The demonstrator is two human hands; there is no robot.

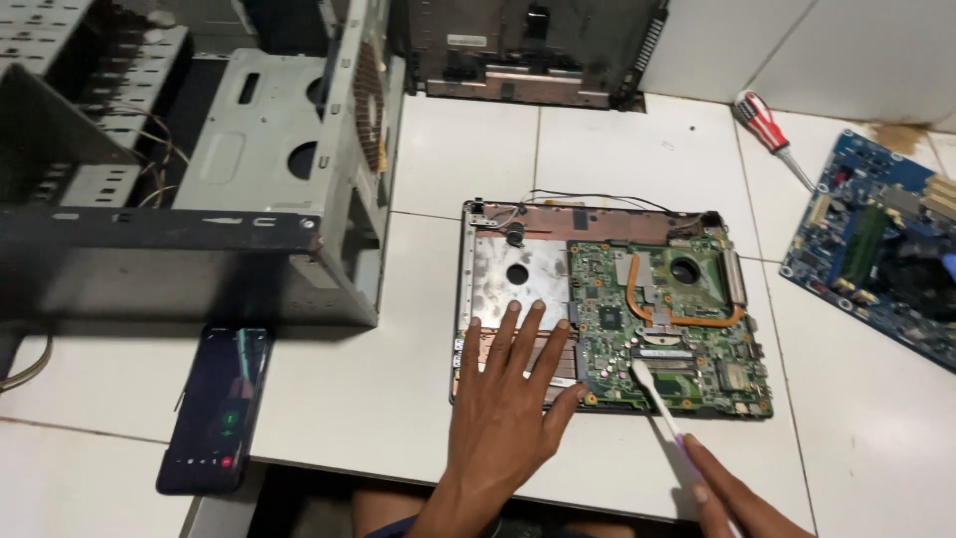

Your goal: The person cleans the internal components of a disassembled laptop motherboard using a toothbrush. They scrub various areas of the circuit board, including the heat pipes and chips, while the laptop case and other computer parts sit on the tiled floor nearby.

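An opened laptop base [518, 274] lies on the white tiled surface, with a green motherboard [667, 319] and a copper heat pipe on its right half. My left hand [508, 399] rests flat on the base's lower left part, fingers spread. My right hand [732, 493] holds a white toothbrush [659, 401] by its handle. The brush head touches the lower edge of the motherboard.
An open grey desktop computer case [199, 179] stands at the left. A black phone [217, 408] lies near the front edge. A red-handled screwdriver [772, 134] and a blue circuit board [876, 244] lie at the right. A dark laptop shell [528, 50] leans at the back.
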